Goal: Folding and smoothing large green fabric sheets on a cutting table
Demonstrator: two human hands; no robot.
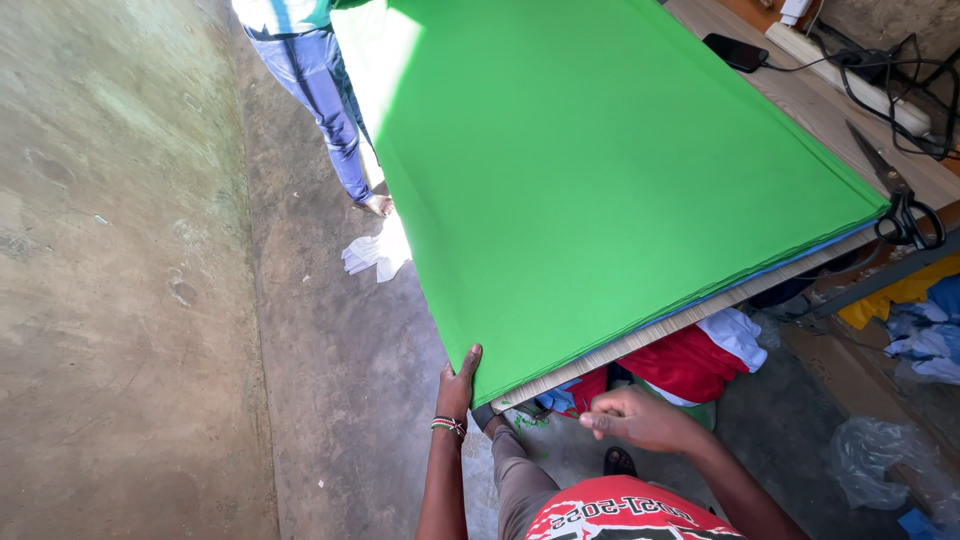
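Note:
A thick stack of bright green fabric [600, 170] lies spread over a wooden table [800, 105] and overhangs its left side. My left hand [458, 388] grips the near left corner of the stack, thumb on top and fingers underneath. Just below the table's near edge hovers my right hand [640, 418], loosely curled, holding nothing and close to the fabric edge. At the far end another person in blue jeans [325, 95] stands by the same fabric.
Black scissors [900, 195], a dark phone [735, 52] and a white power strip with black cables [880, 85] lie on the table's right side. Red, white, blue and yellow cloth [700, 360] is heaped under the table. White scraps [375, 252] lie on the concrete floor [130, 280].

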